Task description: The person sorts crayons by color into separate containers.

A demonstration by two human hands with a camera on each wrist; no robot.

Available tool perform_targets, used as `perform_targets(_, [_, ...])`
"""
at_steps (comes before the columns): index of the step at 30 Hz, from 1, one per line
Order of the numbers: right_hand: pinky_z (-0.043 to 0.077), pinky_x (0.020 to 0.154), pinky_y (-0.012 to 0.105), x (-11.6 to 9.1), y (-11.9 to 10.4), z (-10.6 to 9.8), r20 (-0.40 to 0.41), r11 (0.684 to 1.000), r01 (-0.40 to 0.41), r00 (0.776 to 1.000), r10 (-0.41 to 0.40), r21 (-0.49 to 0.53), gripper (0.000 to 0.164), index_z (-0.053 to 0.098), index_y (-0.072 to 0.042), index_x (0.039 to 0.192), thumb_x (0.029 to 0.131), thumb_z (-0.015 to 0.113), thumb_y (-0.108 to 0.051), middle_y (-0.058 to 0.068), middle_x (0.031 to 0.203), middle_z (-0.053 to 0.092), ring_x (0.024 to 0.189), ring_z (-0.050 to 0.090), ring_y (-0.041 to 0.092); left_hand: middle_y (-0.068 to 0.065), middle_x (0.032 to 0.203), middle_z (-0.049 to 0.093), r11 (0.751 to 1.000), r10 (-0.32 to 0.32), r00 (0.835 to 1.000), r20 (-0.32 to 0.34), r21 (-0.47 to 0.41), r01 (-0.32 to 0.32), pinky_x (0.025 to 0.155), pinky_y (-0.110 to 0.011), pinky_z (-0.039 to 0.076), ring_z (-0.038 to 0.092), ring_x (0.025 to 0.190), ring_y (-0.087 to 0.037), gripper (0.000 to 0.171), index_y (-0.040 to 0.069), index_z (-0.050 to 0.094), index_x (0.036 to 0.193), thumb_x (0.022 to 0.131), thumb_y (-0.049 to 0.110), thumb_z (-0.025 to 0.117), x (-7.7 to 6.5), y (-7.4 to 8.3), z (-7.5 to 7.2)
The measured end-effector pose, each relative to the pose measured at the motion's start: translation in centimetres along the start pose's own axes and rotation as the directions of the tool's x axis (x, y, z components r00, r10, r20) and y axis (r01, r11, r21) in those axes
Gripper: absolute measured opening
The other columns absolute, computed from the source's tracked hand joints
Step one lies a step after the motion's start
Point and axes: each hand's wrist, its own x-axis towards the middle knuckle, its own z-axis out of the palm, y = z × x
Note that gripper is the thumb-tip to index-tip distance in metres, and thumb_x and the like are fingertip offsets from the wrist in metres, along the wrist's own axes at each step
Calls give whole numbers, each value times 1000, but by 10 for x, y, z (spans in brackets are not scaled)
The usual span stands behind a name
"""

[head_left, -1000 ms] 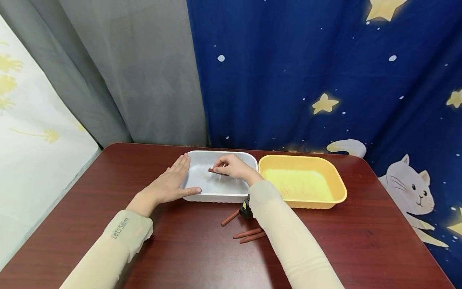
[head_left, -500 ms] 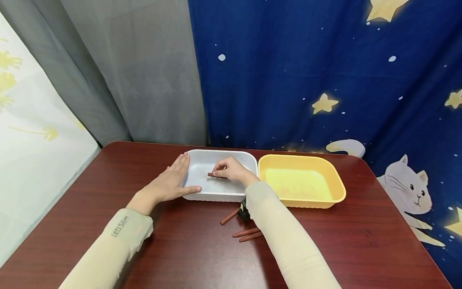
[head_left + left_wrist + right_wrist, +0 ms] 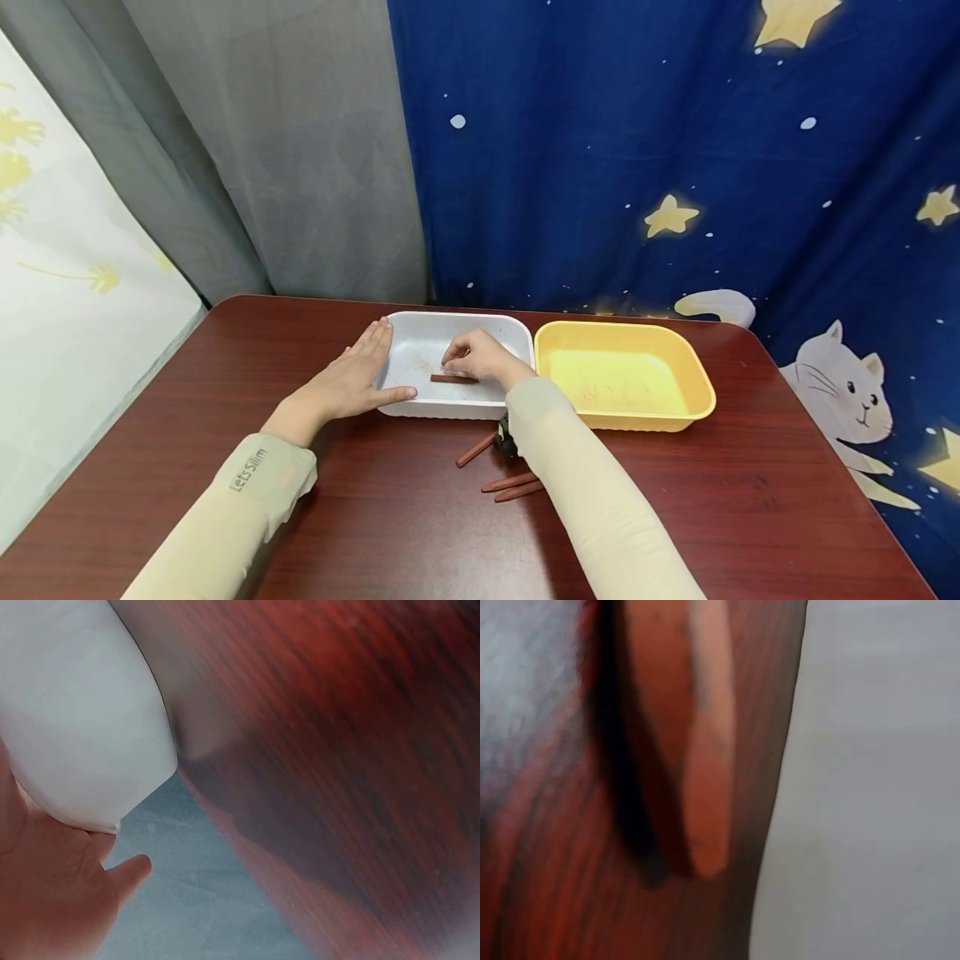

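My left hand (image 3: 352, 375) rests spread against the left end of the white tray (image 3: 450, 410), its thumb along the front rim. Part of this hand (image 3: 45, 900) shows at the lower left of the left wrist view. Inside the tray my right hand (image 3: 483, 358) hovers with bent fingers, the tips close to a reddish-brown stick (image 3: 453, 379). That stick lies lengthwise on the tray floor, with a narrow gap between it and the fingertips. Pale crumbs speckle the floor there. Close up in the right wrist view is a blurred stick (image 3: 697, 735) lying on the wood.
Right of the white tray stands a yellow tray (image 3: 624, 421), rims nearly touching. Several more reddish-brown sticks (image 3: 506, 483) lie on the wooden table (image 3: 360, 533) beside the right forearm. A small black device (image 3: 506, 439) shows beneath the right cuff. Grey and blue curtains (image 3: 555, 167) hang behind.
One second ago my right hand pinched the stick above the tray floor. The stick was lowered toward the front and now lies apart from the fingertips. The left hand stayed put.
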Motion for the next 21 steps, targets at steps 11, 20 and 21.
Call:
perform_targets(11, [45, 65, 17, -2, -2, -2, -23, 999, 39, 999, -39, 19, 13, 76, -3, 100, 91, 68, -7, 10, 97, 74, 75, 54, 8, -17, 167, -5, 1000, 5, 1000, 11, -18, -5, 120, -62, 19, 1, 155, -37, 116, -4, 2, 157, 87, 73, 54, 3, -2, 1])
perform_targets(20, [49, 71, 20, -10, -14, -15, -25, 994, 107, 994, -108, -38, 13, 75, -5, 102, 91, 68, -9, 9, 101, 74, 82, 61, 14, -20, 167, -4, 1000, -2, 1000, 12, -7, 2, 121, -61, 18, 1, 155, -37, 115, -6, 2, 157, 88, 72, 54, 1, -3, 0])
perform_targets(21, [49, 72, 21, -12, -16, -17, -23, 993, 108, 994, -110, -46, 14, 75, -5, 103, 92, 68, -10, 8, 101, 74, 83, 61, 15, -20, 167, -4, 1000, -3, 1000, 12, -4, 3, 121, -61, 18, 2, 155, -37, 115, -6, 2, 157, 88, 72, 54, 0, -3, -1])
